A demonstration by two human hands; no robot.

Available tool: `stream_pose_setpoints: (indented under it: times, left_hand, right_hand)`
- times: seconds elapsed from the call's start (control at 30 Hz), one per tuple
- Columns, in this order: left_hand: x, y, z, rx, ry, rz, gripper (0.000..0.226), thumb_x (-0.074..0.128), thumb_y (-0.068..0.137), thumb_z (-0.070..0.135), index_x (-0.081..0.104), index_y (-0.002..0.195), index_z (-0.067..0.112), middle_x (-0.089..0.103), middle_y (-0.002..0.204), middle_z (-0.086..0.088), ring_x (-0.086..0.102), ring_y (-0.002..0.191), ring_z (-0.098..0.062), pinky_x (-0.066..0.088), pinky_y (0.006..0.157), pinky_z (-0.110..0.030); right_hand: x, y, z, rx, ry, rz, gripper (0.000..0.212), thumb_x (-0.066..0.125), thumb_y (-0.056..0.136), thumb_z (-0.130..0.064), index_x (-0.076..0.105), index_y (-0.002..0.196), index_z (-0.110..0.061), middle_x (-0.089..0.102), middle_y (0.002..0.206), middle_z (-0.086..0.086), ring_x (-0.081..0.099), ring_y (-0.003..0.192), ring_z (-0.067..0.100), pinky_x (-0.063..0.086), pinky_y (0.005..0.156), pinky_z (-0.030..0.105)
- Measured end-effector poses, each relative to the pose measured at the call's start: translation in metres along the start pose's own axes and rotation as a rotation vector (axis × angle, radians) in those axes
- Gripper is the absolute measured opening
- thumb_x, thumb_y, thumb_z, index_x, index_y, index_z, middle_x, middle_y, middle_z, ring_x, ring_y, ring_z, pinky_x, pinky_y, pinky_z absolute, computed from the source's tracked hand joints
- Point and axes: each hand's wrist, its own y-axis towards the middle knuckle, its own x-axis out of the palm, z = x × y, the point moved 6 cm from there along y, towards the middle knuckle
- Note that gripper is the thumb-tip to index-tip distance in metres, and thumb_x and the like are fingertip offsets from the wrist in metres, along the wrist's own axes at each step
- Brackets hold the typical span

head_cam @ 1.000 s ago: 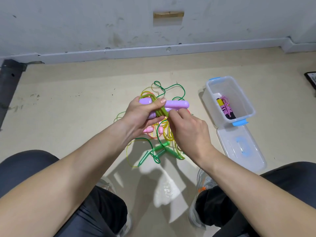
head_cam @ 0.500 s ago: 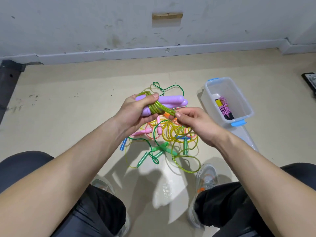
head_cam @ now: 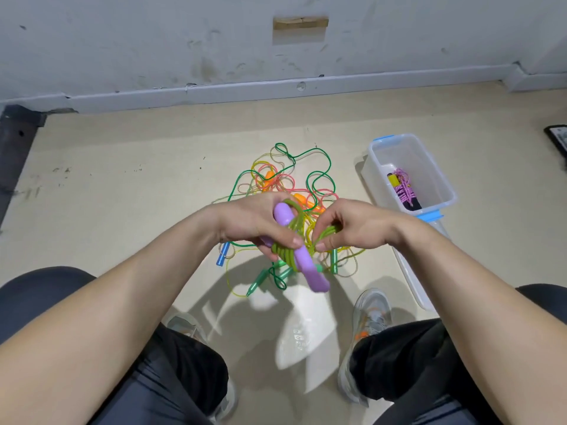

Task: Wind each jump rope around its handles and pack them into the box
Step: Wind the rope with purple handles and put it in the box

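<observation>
While left hand [head_cam: 248,222] grips half-hidden purple handles [head_cam: 308,273], right hand [head_cam: 352,225] pinches green cord [head_cam: 287,255].

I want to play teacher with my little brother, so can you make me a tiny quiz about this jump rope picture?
1. True or false: the right hand pinches the green cord.
2. Which hand grips the purple handles? A left, B right, C neither.
3. How many ropes lie in the clear box?
Key: 1 true. 2 A, the left hand. 3 one wound rope.
</observation>
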Motion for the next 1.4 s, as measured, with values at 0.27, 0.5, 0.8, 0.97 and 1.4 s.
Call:
stream_pose_setpoints:
  times: [0.27, 0.5, 0.8, 0.97, 1.4]
  left_hand:
    - [-0.011, 0.018, -0.007, 0.022, 0.494, 0.342, 0.058, 0.091, 0.069, 0.026, 0.043, 0.103, 0.022, 0.056, 0.081, 0.001, 0.059, 0.063, -0.016, 0.054, 0.058, -0.034]
    - [-0.037, 0.010, -0.018, 0.085, 0.051, 0.758, 0.066, 0.092, 0.070, 0.028, 0.046, 0.116, 0.016, 0.061, 0.093, -0.003, 0.058, 0.071, -0.019, 0.051, 0.060, -0.022]
    - [-0.034, 0.007, -0.020, 0.012, -0.671, 0.665, 0.058, 0.087, 0.075, 0.037, 0.061, 0.120, 0.011, 0.077, 0.085, -0.002, 0.076, 0.076, -0.020, 0.059, 0.091, -0.049]
    - [-0.028, 0.007, -0.009, 0.033, -0.679, 0.449, 0.022, 0.074, 0.085, 0.040, 0.076, 0.094, 0.020, 0.077, 0.090, 0.003, 0.073, 0.083, -0.008, 0.058, 0.067, -0.020]
    - [-0.009, 0.003, 0.005, 0.075, 0.200, 0.149, 0.061, 0.095, 0.064, 0.020, 0.047, 0.102, 0.012, 0.056, 0.082, -0.012, 0.062, 0.065, -0.022, 0.062, 0.060, -0.047]
  right_hand:
    - [0.000, 0.004, -0.023, 0.178, -0.395, 0.365, 0.033, 0.062, 0.088, -0.048, 0.060, 0.070, -0.019, 0.060, 0.069, -0.001, 0.058, 0.076, 0.027, 0.044, 0.063, 0.034]
    - [0.035, -0.008, -0.024, 0.323, 0.473, 0.732, 0.024, 0.052, 0.090, -0.041, 0.063, 0.091, -0.020, 0.070, 0.081, 0.001, 0.067, 0.079, 0.029, 0.057, 0.074, 0.048]
    - [0.053, -0.015, -0.051, -0.008, -0.158, 0.816, 0.028, 0.041, 0.105, -0.030, 0.045, 0.133, -0.024, 0.067, 0.085, 0.003, 0.062, 0.080, 0.035, 0.034, 0.057, 0.038]
    - [0.046, -0.011, -0.035, 0.001, -0.121, 0.717, 0.020, 0.037, 0.107, -0.039, 0.054, 0.107, -0.029, 0.064, 0.082, -0.007, 0.061, 0.080, 0.026, 0.044, 0.063, 0.041]
    - [0.006, -0.002, 0.002, 0.104, 0.092, 0.122, 0.041, 0.074, 0.078, -0.046, 0.058, 0.063, -0.011, 0.036, 0.055, -0.002, 0.031, 0.053, 0.013, 0.025, 0.052, 0.032]
